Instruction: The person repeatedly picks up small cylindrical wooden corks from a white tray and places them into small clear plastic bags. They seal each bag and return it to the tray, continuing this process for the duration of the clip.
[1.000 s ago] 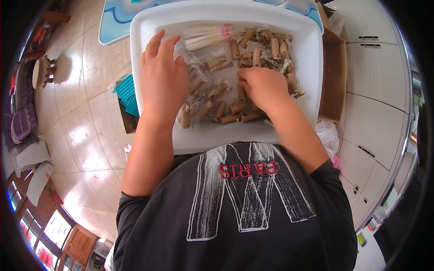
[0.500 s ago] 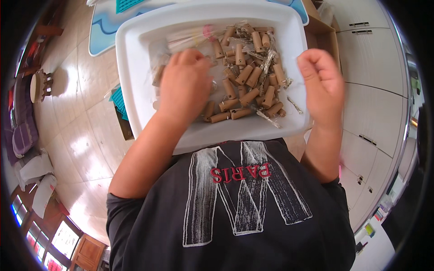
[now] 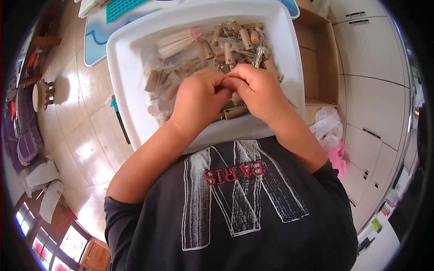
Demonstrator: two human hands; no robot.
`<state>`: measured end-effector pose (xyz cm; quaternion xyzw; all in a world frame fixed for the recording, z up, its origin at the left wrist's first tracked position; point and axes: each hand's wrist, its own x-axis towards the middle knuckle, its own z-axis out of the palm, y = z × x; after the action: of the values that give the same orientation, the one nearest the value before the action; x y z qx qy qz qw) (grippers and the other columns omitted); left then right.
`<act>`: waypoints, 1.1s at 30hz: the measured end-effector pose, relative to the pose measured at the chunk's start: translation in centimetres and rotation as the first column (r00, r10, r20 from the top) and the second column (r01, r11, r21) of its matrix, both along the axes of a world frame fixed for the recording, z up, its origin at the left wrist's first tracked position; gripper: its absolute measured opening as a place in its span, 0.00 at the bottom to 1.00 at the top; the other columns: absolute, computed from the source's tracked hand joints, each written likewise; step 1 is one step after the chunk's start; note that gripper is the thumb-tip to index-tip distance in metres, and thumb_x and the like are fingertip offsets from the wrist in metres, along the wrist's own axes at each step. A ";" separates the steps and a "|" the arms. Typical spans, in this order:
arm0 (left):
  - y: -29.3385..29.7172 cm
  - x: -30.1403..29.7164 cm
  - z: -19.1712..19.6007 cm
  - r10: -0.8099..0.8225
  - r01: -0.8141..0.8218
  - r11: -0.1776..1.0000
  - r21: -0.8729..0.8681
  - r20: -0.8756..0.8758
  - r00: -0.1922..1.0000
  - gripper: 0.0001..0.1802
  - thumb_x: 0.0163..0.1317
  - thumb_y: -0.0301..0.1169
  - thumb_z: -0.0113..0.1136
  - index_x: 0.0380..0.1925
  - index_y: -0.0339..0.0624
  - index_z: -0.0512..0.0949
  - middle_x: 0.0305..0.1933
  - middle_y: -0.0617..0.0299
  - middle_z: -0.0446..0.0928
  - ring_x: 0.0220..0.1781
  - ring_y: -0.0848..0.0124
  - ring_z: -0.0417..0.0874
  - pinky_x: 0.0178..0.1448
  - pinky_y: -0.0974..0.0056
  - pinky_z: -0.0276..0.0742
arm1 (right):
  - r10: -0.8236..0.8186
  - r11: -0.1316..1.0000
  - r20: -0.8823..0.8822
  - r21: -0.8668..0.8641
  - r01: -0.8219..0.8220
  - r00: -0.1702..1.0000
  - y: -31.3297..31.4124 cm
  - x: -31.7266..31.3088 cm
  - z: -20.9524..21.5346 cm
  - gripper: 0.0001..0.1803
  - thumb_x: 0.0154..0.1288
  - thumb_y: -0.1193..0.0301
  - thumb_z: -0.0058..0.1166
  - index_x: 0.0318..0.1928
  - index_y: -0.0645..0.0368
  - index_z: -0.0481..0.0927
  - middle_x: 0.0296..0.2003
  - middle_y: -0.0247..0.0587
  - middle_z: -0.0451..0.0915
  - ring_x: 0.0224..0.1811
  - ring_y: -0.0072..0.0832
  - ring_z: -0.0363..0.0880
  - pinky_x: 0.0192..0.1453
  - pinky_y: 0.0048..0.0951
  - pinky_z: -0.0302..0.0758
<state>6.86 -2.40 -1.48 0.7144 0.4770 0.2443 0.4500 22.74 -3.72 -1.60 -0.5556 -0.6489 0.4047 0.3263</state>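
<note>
Both my hands, left (image 3: 199, 97) and right (image 3: 262, 92), were over the middle of the tub (image 3: 294, 63), fingers closed together at the tips; what they pinched, if anything, I could not tell. Loose corks (image 3: 228, 55) lay heaped in the tub's right half, silvery wires (image 3: 260, 56) among them, and bagged corks (image 3: 153, 81) in its left. A light pinch, low over the tub, seemed wisest, with no tugging on wires that might snag. Beyond the tub showed the blue-and-white worktop (image 3: 100, 36) with a teal grid (image 3: 124, 10); right of it, a carton (image 3: 325, 77) and white cupboards (image 3: 373, 49); left, a stool (image 3: 40, 95) on shiny floor (image 3: 77, 122).
</note>
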 end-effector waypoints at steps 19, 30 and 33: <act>7.3 1.4 -4.6 0.058 0.093 0.964 0.248 -0.539 0.840 0.16 0.55 0.26 0.50 0.41 0.59 0.79 0.42 0.59 0.73 0.43 0.59 0.78 0.41 0.56 0.75 | 0.174 0.967 0.695 0.015 -0.256 0.697 7.3 2.0 -0.7 0.07 0.60 0.71 0.48 0.37 0.60 0.74 0.28 0.49 0.77 0.29 0.45 0.74 0.34 0.35 0.70; 7.8 0.6 -3.0 0.178 -0.073 0.957 0.279 -0.370 0.912 0.07 0.55 0.31 0.55 0.33 0.49 0.80 0.37 0.60 0.77 0.37 0.65 0.79 0.40 0.60 0.74 | 0.302 0.928 0.661 -0.039 -0.371 0.687 4.8 2.7 -0.8 0.07 0.53 0.71 0.53 0.27 0.62 0.72 0.27 0.48 0.77 0.32 0.45 0.77 0.35 0.41 0.72; 8.0 -0.5 -0.9 0.190 -0.192 0.981 -0.023 -0.078 0.979 0.07 0.55 0.29 0.58 0.34 0.42 0.79 0.32 0.62 0.78 0.33 0.73 0.78 0.39 0.66 0.74 | 0.335 0.927 0.737 -0.145 -0.346 0.587 4.0 2.1 -1.4 0.05 0.53 0.73 0.52 0.26 0.62 0.73 0.28 0.48 0.78 0.34 0.46 0.77 0.36 0.43 0.73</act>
<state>6.37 5.58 -2.41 0.6669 0.5639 0.2517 0.4170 24.81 0.32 -2.98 -0.5354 -0.8216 0.1892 -0.0502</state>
